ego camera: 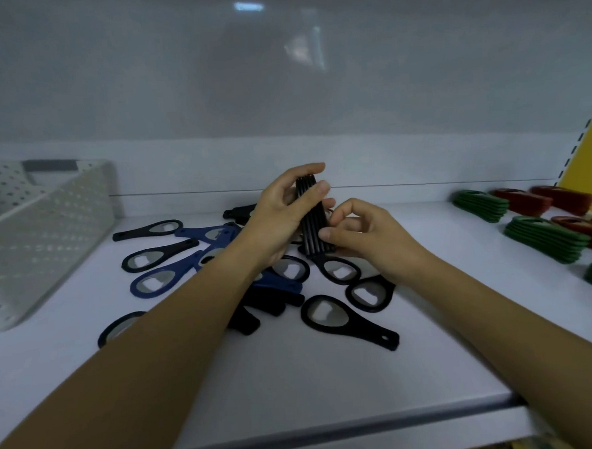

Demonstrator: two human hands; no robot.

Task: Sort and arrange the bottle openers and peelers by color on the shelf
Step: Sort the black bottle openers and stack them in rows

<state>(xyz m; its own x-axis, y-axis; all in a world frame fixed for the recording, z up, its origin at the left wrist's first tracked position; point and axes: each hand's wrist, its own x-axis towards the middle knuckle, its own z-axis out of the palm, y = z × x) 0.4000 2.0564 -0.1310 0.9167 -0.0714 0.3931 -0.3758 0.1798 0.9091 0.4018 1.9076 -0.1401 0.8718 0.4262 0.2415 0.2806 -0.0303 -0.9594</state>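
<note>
From my end, the flat white shelf board (330, 377) carries everything, with a white perforated plastic basket (48, 237) standing at its left end. In the middle sprawls a loose heap of flat plastic bottle openers with oval metal-lined heads, black openers (340, 319) and blue openers (160, 281) overlapping. At the far right sit tidy stacks of green openers (480, 205) and red openers (523, 200). Above the heap a slim stack of black openers (311, 220) is held edge-on, roughly upright. The left hand (280, 218) grasps its upper part with thumb and fingers curled round it, and the right hand (367, 237) pinches its lower end. My worry is that stack: thin, smooth pieces clamped only from the sides could fan out if either grasp slackens, dropping back among the blue ones. The left forearm also crosses the heap, so a careless pull could drag openers towards the front edge. I can't make out any peelers.
</note>
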